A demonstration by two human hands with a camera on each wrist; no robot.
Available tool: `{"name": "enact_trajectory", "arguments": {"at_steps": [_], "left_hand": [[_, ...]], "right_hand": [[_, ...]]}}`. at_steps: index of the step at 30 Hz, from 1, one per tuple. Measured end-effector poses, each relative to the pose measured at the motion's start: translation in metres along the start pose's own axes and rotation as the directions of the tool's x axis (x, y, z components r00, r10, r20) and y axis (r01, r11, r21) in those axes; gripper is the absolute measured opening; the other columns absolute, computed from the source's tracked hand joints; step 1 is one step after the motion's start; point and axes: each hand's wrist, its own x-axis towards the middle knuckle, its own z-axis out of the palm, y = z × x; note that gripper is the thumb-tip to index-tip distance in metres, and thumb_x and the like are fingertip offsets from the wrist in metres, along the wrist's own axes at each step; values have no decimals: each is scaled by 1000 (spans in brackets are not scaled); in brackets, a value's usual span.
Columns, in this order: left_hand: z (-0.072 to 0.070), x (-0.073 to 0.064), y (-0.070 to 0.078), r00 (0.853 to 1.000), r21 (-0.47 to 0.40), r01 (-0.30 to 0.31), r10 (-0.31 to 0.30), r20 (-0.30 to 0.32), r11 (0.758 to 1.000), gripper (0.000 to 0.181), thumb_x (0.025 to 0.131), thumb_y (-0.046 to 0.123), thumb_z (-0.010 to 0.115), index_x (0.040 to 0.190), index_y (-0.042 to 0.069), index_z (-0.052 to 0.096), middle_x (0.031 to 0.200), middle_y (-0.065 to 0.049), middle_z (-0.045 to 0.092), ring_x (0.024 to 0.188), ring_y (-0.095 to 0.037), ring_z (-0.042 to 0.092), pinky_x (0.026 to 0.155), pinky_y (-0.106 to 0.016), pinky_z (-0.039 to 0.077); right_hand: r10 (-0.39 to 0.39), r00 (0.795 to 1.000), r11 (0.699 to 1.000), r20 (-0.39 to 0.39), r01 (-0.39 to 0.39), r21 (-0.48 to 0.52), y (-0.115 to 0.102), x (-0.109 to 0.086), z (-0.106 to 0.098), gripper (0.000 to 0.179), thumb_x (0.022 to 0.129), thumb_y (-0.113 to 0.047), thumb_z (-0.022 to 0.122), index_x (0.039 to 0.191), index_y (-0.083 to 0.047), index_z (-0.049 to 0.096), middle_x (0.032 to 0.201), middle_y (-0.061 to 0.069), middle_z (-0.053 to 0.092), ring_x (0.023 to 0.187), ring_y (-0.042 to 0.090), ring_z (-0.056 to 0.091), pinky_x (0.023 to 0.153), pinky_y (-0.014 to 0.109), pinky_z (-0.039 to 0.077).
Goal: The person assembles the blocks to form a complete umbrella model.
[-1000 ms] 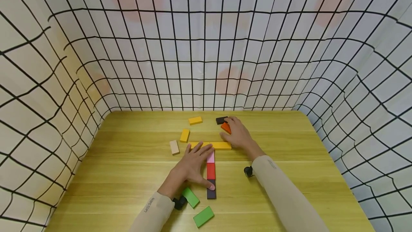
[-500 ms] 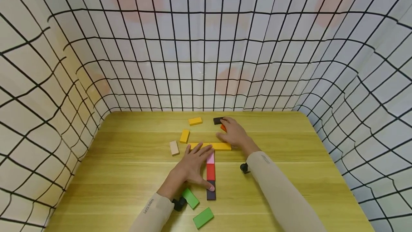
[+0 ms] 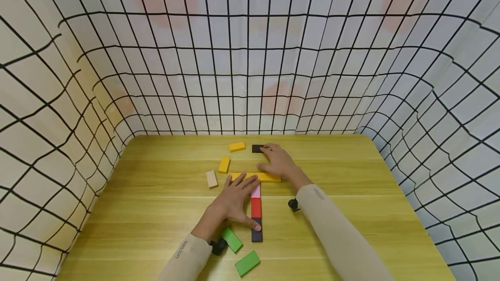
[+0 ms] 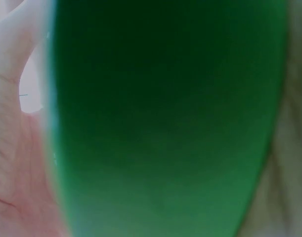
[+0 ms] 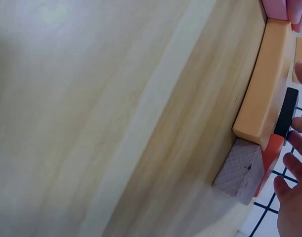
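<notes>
My left hand [image 3: 234, 200] lies spread over a row of blocks. Its fingers reach across a long yellow block [image 3: 269, 177], and its thumb rests on a dark block [image 3: 256, 236]. Between them, a pink block [image 3: 255, 191] and a red block [image 3: 255, 208] line up, forming a T with the yellow one. Farther back, my right hand [image 3: 279, 161] has its fingertips at a small black block [image 3: 257, 148], fingers loosely bent and apart. An orange-red block [image 5: 270, 160] shows beside that hand in the right wrist view, but is covered in the head view.
Two green blocks [image 3: 247, 263] lie near the left wrist; one green block [image 4: 165, 123] fills the left wrist view, blurred. Small yellow blocks [image 3: 224, 165] and a beige block [image 3: 212, 179] lie left. A grey patterned block [image 5: 239, 170] stands at the yellow block's end. Black-grid netting [image 3: 246, 73] surrounds the table.
My right hand has slid left, and the black block has moved left and straightened with it. The orange-red block has become hidden under the hand. My left hand stays put.
</notes>
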Motion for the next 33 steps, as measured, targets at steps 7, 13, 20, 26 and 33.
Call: {"name": "enact_trajectory", "arguments": {"at_steps": [7,13,20,26,33], "left_hand": [[1,1,0,1000,4,-6,6,-9,1000,136,57,94,70,166,29,21,174,7,15,162,-30,7,126,-68,7],[1,1,0,1000,5,-11,11,-11,1000,136,57,94,70,166,28,21,174,6,15,162,-31,7,125,-68,7],[0,0,1,1000,-4,-8,8,-14,1000,136,58,93,70,166,28,21,174,7,16,162,-31,8,125,-68,8],[0,0,1,1000,-6,-7,7,-16,1000,136,57,94,70,166,29,21,174,6,16,162,-31,7,125,-68,7],[0,0,1,1000,-9,-7,6,-16,1000,136,57,93,71,166,28,21,174,5,17,162,-31,8,125,-68,7]], "right_hand": [[-4,1000,1000,-17,4,-9,0,-5,1,75,96,-50,61,156,-9,45,159,17,42,147,36,39,121,54,35],[-19,999,1000,-40,19,23,1,-10,-3,72,96,-47,63,154,-7,48,160,18,42,148,38,39,121,57,34],[-30,999,999,-40,30,10,5,-10,-2,70,98,-48,62,153,-7,49,158,17,44,148,37,40,121,56,34],[-11,999,1000,-31,11,22,6,-12,-2,71,98,-48,62,154,-8,47,160,16,42,150,37,37,123,56,32],[0,1000,999,-22,1,53,6,-14,-1,72,98,-47,62,156,-7,45,162,17,40,152,39,34,123,58,31]]}}
